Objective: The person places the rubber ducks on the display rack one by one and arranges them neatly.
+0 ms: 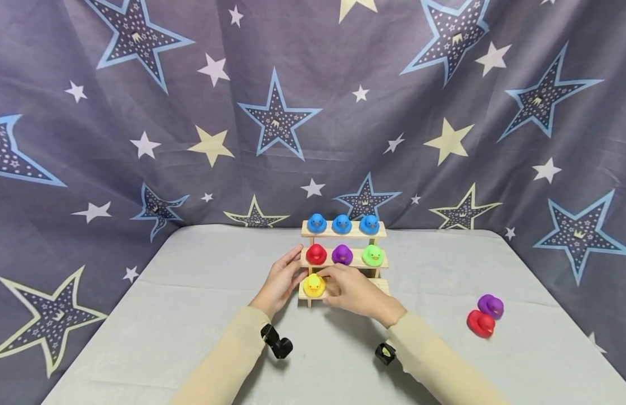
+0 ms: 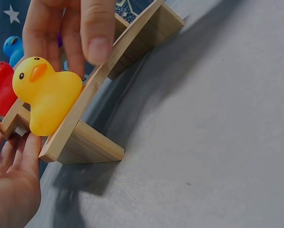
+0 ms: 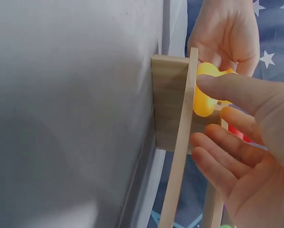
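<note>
A small three-tier wooden rack (image 1: pixel 350 260) stands on the table with rubber ducks on it. A yellow duck (image 1: pixel 314 286) sits at the left end of its lowest tier. Beside that end, my left hand (image 1: pixel 279 284) has its fingers extended against the rack's side. My right hand (image 1: pixel 357 291) is over the lowest tier, just right of the yellow duck. In the left wrist view, the right thumb (image 2: pixel 98 35) stands apart from the duck; the right wrist view shows loosely spread fingers (image 3: pixel 222 147). A red duck (image 1: pixel 316 254), purple duck (image 1: pixel 342 255) and green duck (image 1: pixel 373 255) fill the middle tier.
Three blue ducks (image 1: pixel 341 224) line the top tier. On the table at the right lie another purple duck (image 1: pixel 491 306) and another red duck (image 1: pixel 481 323), close together. A star-patterned cloth (image 1: pixel 292 185) hangs behind the grey-white table (image 1: pixel 211 275).
</note>
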